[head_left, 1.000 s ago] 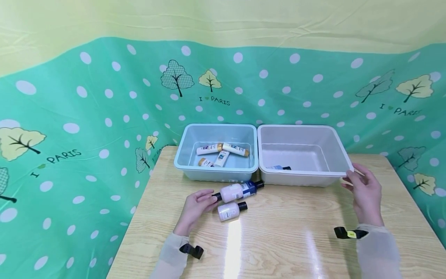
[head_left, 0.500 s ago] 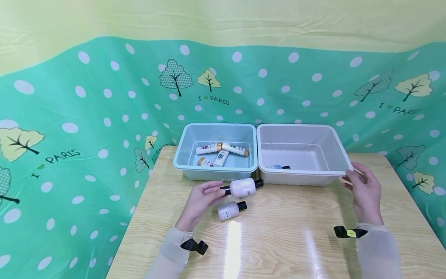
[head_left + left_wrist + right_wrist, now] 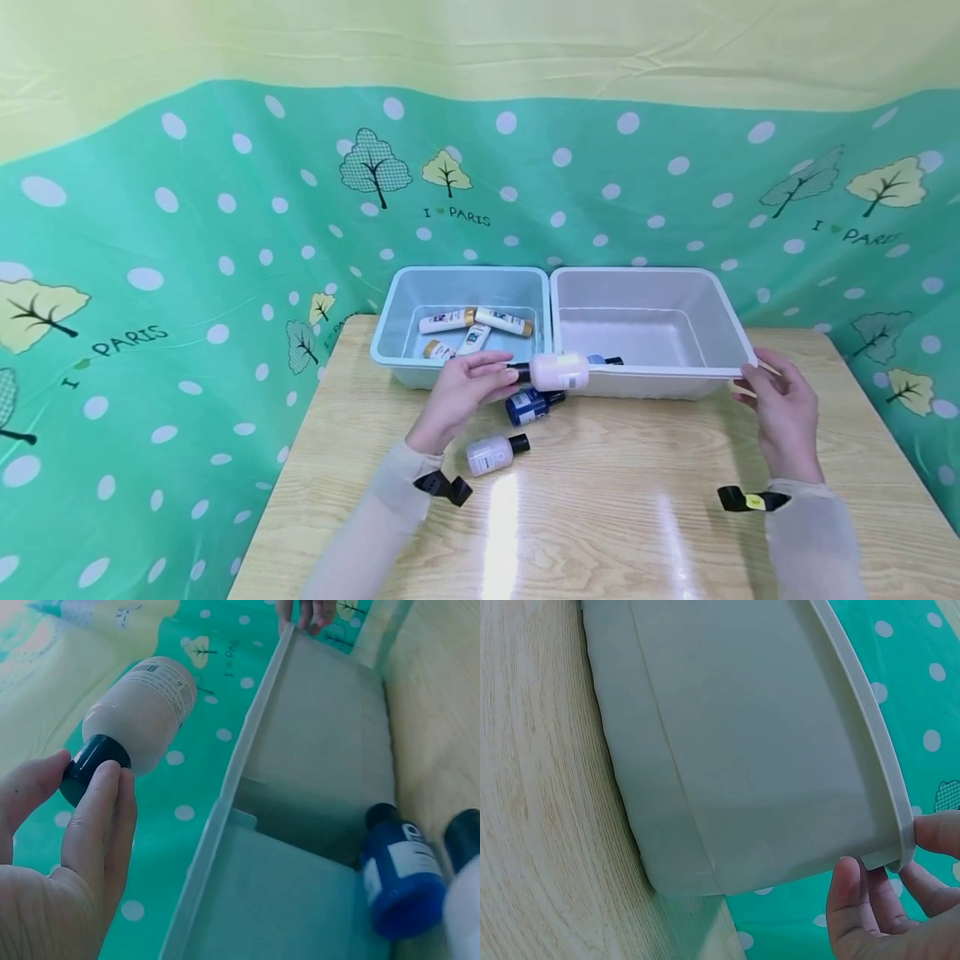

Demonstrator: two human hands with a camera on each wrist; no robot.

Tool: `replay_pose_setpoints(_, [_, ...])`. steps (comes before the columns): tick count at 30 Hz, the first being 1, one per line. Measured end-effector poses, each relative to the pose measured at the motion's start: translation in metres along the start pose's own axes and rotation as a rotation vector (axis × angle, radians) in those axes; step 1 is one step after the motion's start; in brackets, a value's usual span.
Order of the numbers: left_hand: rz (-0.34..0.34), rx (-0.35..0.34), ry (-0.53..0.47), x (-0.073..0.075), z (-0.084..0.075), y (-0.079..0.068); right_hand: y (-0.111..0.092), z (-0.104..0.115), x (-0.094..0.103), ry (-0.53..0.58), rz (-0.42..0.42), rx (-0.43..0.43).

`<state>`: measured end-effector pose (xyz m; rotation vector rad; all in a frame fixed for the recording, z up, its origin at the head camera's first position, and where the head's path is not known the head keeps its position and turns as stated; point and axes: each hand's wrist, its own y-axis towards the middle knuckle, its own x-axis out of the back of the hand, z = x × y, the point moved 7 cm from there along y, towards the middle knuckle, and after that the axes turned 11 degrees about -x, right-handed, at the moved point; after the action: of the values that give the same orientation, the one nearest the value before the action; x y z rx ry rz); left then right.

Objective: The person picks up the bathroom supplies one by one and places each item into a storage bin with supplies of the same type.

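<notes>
My left hand [image 3: 461, 392] pinches the black cap of a pale pink bottle [image 3: 558, 371], thumb on one side and fingers on the other. The bottle lies sideways in the air, overlapping the front rim of the light grey bin [image 3: 652, 385] in the head view. A dark blue bottle [image 3: 527, 407] with a black cap lies on the table below it. Closer to me lies another pale pink bottle [image 3: 489, 455], cap to the right. My right hand [image 3: 787, 412] grips the grey bin's front right corner, thumb at the rim and fingers under it in the right wrist view.
A light blue bin [image 3: 416, 375] stands left of the grey one, with several white tubes [image 3: 504, 321] inside. Inside the grey bin, a blue bottle [image 3: 596, 359] with a dark cap lies near the front wall. A green dotted curtain [image 3: 585, 192] hangs behind the wooden table [image 3: 600, 500].
My left hand has lifted the pale pink bottle off the dark blue one and carried it up and right to the grey bin's front edge. The right hand stays at the bin corner.
</notes>
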<state>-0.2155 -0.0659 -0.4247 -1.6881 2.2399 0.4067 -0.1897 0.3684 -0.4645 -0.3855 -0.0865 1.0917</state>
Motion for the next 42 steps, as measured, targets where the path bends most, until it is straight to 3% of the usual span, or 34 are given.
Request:
replay_pose_setpoints(9, [0.005,-0.027,-0.025,-0.032,-0.009,0.056,-0.001,0.000,0.004,0.012,-0.009,0.008])
replay_pose_setpoints(25, [-0.014,0.008,0.090,-0.089,0.008,0.157,-0.001,0.000,0.008,0.005,-0.012,0.015])
replay_pose_setpoints(33, [-0.083,0.035,0.211,-0.107,0.028,0.192,-0.001,0.001,0.007,-0.009,-0.012,0.009])
replay_pose_setpoints(42, [-0.116,0.063,0.358,-0.113,0.042,0.208,-0.001,0.002,0.000,-0.027,-0.001,0.022])
